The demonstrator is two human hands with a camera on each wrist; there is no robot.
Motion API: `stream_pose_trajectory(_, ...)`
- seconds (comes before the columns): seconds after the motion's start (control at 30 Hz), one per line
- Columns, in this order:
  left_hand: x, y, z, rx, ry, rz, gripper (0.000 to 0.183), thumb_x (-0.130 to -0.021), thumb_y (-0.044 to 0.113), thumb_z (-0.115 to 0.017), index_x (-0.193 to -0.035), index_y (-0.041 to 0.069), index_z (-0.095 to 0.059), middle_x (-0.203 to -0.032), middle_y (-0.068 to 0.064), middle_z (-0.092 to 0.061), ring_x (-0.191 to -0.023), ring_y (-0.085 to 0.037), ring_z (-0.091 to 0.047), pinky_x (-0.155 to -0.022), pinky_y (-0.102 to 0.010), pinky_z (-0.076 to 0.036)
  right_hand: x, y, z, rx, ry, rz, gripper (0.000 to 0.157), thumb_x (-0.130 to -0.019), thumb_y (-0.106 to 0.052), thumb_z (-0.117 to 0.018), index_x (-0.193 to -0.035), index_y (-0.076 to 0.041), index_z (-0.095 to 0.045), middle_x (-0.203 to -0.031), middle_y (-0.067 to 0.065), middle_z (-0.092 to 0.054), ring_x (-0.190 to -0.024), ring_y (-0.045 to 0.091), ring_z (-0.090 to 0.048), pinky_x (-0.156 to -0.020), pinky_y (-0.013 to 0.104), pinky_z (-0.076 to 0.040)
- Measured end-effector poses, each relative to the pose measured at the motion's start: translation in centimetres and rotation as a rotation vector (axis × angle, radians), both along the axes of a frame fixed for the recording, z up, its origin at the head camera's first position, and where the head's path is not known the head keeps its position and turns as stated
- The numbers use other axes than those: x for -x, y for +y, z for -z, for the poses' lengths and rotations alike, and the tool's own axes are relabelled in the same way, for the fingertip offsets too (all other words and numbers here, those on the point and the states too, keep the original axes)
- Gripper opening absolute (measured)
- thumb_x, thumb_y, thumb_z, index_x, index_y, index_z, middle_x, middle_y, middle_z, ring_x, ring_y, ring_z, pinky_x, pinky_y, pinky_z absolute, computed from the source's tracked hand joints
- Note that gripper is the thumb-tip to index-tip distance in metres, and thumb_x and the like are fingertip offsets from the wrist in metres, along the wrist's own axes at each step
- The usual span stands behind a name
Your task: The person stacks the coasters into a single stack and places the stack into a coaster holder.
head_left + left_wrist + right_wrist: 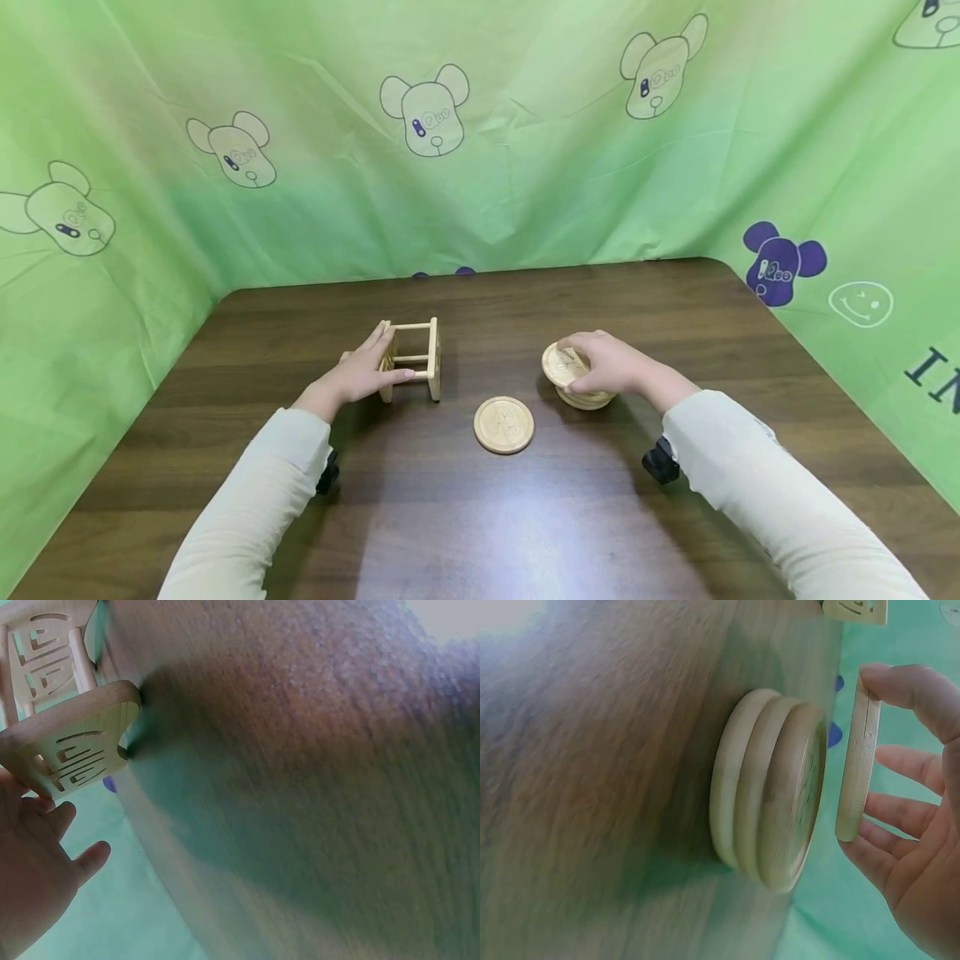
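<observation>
My left hand [356, 375] holds the near side panel of a small wooden coaster rack [433, 360], which has cut-out side panels joined by round rods. In the left wrist view, part of the left hand [34, 877] meets the panel's edge, and two fingers hang off it. At the right, my right hand [617, 364] pinches a round wooden coaster [859, 761] by its rim. That coaster is raised and tilted just above a stack of three coasters [731, 780]. Another engraved coaster [504, 425] lies flat between the hands.
Everything stands on a dark brown wooden table [480, 517] with rounded far corners. A green curtain [525, 208] printed with mouse-like heads hangs behind and at both sides. Black wrist cameras [661, 461] show under the sleeves.
</observation>
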State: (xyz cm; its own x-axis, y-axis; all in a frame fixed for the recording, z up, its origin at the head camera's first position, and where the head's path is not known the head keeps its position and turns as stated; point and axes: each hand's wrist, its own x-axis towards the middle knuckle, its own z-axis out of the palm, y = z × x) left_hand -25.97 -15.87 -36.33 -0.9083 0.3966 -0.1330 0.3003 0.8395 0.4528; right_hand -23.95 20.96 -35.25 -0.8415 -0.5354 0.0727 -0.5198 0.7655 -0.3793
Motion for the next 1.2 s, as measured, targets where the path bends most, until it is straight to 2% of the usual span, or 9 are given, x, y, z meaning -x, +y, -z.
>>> stream_pose_trajectory(0.2, -0.1, -0.2, -0.2, 0.002, -0.009, -0.003, 0.085, -0.081, 0.051, -0.048, -0.139, 0.007, -0.004, -0.143, -0.008, 0.007, -0.127, -0.03, -0.012, -0.092, -0.059, -0.005, -0.3, 0.9, 0.1, 0.003, 0.014, 0.012, 0.057, -0.061, -0.021, -0.069, -0.111, 0.002, -0.053, -0.107, 0.014, -0.056, -0.096, 0.031, -0.047, -0.078, 0.041, -0.036)
stream_pose_trajectory(0.73, -0.2, -0.1, -0.3, 0.001, 0.001, -0.003, 0.085, -0.081, 0.052, -0.048, -0.139, 0.006, -0.005, -0.143, -0.008, 0.006, -0.127, -0.029, -0.012, -0.093, -0.059, -0.006, -1.0, 2.5, 0.7, 0.001, 0.012, 0.025, 0.054, -0.061, -0.019, -0.068, -0.109, 0.004, -0.054, -0.107, 0.02, -0.054, -0.097, 0.037, -0.045, -0.08, 0.043, -0.035)
stream_pose_trajectory(0.97, -0.1, -0.1, -0.3, 0.002, 0.006, -0.002, 0.085, -0.081, 0.05, -0.049, -0.139, 0.005, -0.006, -0.143, -0.011, 0.005, -0.127, -0.03, -0.012, -0.092, -0.06, -0.006, -1.0, 2.8, 0.9, 0.003, 0.001, 0.046, 0.054, -0.061, -0.019, -0.068, -0.109, 0.003, -0.054, -0.108, 0.019, -0.054, -0.097, 0.035, -0.045, -0.079, 0.042, -0.036)
stream_pose_trajectory(1.2, 0.0, -0.1, -0.2, 0.007, 0.001, 0.001, 0.088, -0.08, 0.055, -0.047, -0.139, 0.006, -0.006, -0.144, -0.009, 0.005, -0.127, -0.03, -0.013, -0.093, -0.059, -0.006, -0.9, 2.7, 1.1, 0.003, 0.008, 0.03, 0.054, -0.061, -0.018, -0.067, -0.109, 0.004, -0.054, -0.106, 0.018, -0.055, -0.096, 0.035, -0.046, -0.079, 0.042, -0.036)
